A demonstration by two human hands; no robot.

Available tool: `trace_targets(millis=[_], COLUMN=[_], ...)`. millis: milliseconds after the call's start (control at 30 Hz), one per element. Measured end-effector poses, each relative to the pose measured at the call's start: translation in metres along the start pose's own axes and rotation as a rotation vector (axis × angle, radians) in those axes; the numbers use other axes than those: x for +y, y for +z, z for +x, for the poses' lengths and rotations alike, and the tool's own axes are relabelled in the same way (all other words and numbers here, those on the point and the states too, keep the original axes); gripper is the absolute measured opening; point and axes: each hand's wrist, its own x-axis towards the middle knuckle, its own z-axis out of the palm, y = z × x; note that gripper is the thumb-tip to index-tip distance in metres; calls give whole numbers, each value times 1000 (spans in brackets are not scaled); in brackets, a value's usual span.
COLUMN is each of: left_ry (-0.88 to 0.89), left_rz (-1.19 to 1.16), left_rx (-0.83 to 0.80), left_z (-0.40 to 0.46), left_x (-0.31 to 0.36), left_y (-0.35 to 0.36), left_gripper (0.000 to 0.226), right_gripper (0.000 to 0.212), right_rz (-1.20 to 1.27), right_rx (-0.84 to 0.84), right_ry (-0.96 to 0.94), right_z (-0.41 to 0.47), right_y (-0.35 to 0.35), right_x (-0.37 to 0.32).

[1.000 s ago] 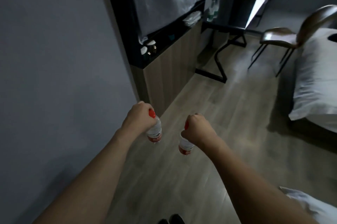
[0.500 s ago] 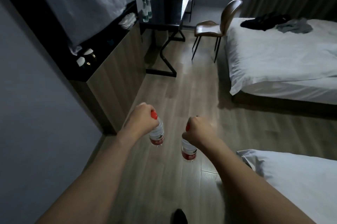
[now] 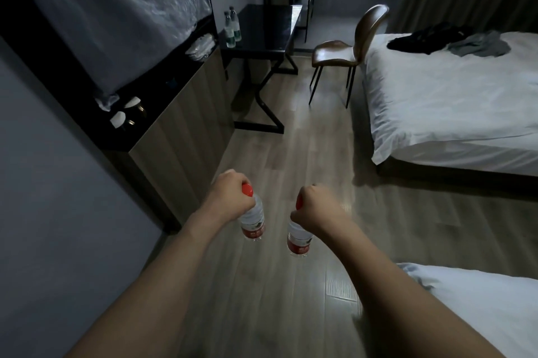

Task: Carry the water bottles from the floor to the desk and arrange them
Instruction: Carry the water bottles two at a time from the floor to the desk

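Head view
Bottles: you carry two clear red-capped ones, held side by side above the floor [image 3: 291,154] and apart from each other.
Left bottle [image 3: 252,221]: hangs neck-up under your left hand, red label at its lower end, cap showing beside your knuckles.
Right bottle [image 3: 297,239]: hangs neck-up under your right hand, red label low, only a sliver of cap visible.
Left hand [image 3: 230,201]: your fingers are curled tight round the neck of the left bottle, just under the cap.
Right hand [image 3: 317,209]: your fist is closed round the top of the right bottle, covering most of the cap.
Desk [image 3: 262,28]: black top on a black frame, well ahead of you against the left wall.
Desk bottles [image 3: 232,27]: two more stand upright, touching or nearly so, at the desk's left rear corner.
Chair [image 3: 346,52]: brown, just right of the desk, between it and the far bed.
Cabinet [image 3: 180,130]: wood-fronted with a black top, along the left wall between you and the desk; two cups [image 3: 125,114] sit on its near end.
Far bed [image 3: 454,101]: white sheet, dark clothes [image 3: 448,41] heaped at its far end.
Near bed [image 3: 483,302]: a white corner at your lower right.
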Motion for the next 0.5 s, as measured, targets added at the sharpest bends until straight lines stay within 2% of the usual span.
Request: trace_targets(millis=[500], left_ry=[-3], left_rz=[-9], left_rx=[-5], left_z=[150], left_x=[-46], left_y=[-6], left_gripper=[17], right_gripper=[18], right_rz=[16], right_rx=[-2], right_ry=[-22], right_z=[151], right_y=[-16], right_x=[-29])
